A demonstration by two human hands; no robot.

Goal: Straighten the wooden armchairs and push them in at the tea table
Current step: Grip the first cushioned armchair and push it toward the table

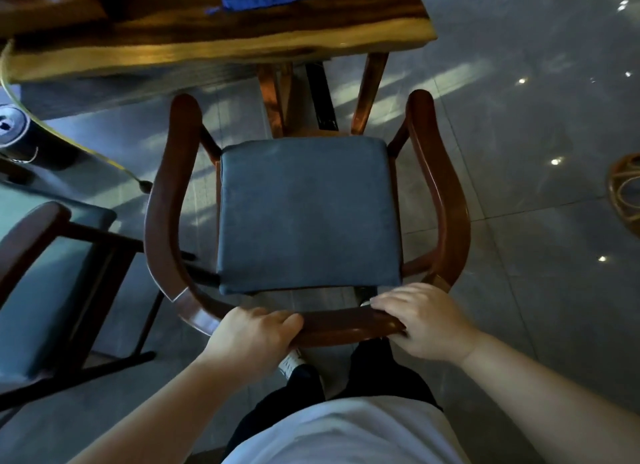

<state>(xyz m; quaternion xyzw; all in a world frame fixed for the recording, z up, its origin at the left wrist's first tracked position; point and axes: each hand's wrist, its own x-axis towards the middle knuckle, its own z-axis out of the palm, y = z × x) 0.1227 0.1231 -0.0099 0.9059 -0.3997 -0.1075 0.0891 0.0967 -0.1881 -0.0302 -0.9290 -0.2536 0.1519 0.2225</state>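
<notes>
Here both hands hold the curved back rail [346,325] of the wooden armchair [308,214]: the left hand [252,339] has a closed grip around the rail, while the right hand [422,325] lies over its top with fingers curled on the wood. The chair's blue seat cushion [304,214] faces the table [221,44], its armrest tips just short of the table edge. A second armchair [52,283] stands angled at the left.
</notes>
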